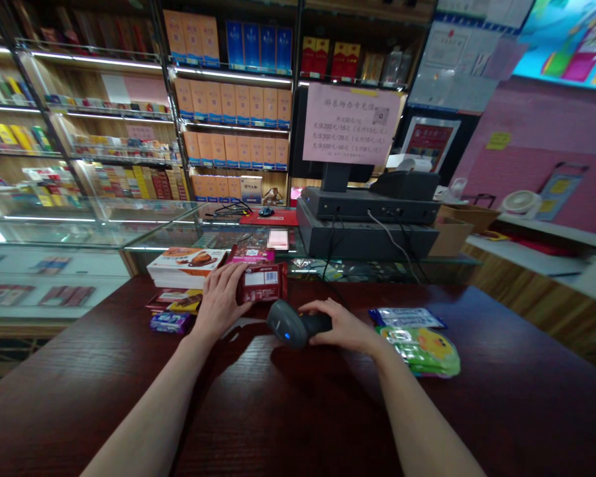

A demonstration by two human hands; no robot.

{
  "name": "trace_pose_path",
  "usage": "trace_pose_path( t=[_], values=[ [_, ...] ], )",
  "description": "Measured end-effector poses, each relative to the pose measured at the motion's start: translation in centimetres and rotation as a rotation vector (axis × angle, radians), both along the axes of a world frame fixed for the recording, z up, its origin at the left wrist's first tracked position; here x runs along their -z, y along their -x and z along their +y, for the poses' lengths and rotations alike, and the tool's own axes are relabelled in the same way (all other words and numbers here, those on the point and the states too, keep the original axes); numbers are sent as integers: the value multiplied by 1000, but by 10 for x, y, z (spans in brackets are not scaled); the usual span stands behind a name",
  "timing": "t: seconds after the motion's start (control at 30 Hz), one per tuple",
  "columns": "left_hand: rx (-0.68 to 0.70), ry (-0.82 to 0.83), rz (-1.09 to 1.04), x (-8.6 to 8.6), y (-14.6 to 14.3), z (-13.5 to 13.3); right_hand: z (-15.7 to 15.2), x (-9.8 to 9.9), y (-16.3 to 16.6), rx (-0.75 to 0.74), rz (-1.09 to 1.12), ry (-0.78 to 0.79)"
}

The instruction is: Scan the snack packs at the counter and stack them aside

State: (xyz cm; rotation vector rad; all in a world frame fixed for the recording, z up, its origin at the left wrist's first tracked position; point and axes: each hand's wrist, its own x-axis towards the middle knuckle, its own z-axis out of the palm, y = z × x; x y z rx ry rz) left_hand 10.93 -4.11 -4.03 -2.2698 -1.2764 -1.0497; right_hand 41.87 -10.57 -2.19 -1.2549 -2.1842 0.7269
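Note:
My left hand [222, 299] grips the left end of a dark red snack packet [263, 283], whose white label and barcode face me. In my right hand [342, 324] is a dark grey barcode scanner [289, 324], held by its handle just below and right of the packet, with a small blue light showing on its head. Beside my left hand lie a white and orange box [186, 264], a purple packet [171, 322] and a yellow packet [186, 302]. A pink packet [252, 254] lies partly hidden behind the red one.
On the right of the dark wooden counter [288, 424] lie a blue packet [407, 318] and a green packet with a yellow duck [422, 351]. Behind stands a cash register [367, 225] with hanging cables, on a glass case [179, 228]. Stocked shelves line the back wall.

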Motion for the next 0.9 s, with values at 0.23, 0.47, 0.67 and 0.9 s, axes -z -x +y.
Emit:
trace_pose_path(
  t=[0.23,0.47,0.67,0.9],
  values=[
    [-11,1,4,0,0,1,1,-4,-19,63,165,4],
    [-13,3,7,-1,0,0,-1,-10,-21,70,198,13],
    [-22,-1,11,1,0,2,0,-10,-22,63,175,40],
    [-17,-25,17,3,1,4,2,-8,-24,63,160,46]
  ],
)
